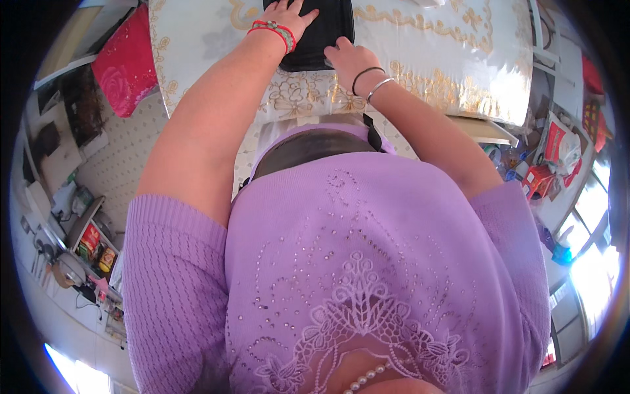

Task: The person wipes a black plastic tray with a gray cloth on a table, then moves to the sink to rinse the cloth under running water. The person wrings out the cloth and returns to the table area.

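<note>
A flat black rectangular item [315, 44] with rounded corners lies on the table at the top of the view. It may be a tray or a case, and its far end is cut off by the picture's edge. My left hand [286, 14] rests on its left part with fingers spread, a red and green bracelet at the wrist. Over its near right corner, my right hand [352, 56] has its fingers curled in. A small pale bit shows under those fingertips; whether they grip it or the black rim is unclear.
A white tablecloth [433, 59] with gold floral print covers the table. Red floral cloth [125, 64] hangs at the left. A drawer [485, 132] juts out below the table's right edge. Packages [561, 143] crowd the right side, and shelves with boxes [91, 241] stand at the left.
</note>
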Tool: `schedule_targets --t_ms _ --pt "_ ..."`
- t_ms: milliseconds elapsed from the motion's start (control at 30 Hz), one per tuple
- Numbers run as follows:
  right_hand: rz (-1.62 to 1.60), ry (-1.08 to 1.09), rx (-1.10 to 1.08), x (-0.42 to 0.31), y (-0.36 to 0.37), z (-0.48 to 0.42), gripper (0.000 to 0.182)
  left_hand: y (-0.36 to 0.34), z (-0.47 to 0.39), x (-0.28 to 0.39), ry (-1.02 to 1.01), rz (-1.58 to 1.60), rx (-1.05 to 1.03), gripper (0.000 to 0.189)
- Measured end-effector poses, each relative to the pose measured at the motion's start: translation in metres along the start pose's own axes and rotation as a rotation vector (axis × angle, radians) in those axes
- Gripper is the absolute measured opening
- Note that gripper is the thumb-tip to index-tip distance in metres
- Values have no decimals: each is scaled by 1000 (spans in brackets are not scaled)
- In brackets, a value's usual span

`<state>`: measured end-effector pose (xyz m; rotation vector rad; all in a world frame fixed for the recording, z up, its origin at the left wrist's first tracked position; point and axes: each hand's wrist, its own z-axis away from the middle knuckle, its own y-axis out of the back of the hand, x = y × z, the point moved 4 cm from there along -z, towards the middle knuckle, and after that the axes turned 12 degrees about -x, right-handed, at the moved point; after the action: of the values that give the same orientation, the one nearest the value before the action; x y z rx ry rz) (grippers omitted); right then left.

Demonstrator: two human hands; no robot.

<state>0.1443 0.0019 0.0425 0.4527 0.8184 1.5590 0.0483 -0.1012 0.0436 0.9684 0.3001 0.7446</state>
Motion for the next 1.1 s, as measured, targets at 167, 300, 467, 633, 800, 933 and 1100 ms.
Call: schedule_targets --t_ms 167,300,467,633,800,933,1100 --pt "-144 -50 -23 4 -6 -8 35 3 3 2 6 -18 -23 45" --pt "-371 -125 50 -6 -16 -8 35 4 4 4 8 -24 -28 45" --pt "-1075 33 73 25 -34 -23 50 9 3 6 0 -17 -67 55" --pt "-1566 101 211 81 7 6 33 21 15 10 68 19 -156 80" --pt "-1562 46 195 111 5 15 35 14 7 9 64 3 -151 80" --pt "-1148 199 242 76 14 2 32 21 10 12 66 21 -163 81" --pt "-169 88 193 17 14 -1 38 3 2 4 67 -4 -42 55"
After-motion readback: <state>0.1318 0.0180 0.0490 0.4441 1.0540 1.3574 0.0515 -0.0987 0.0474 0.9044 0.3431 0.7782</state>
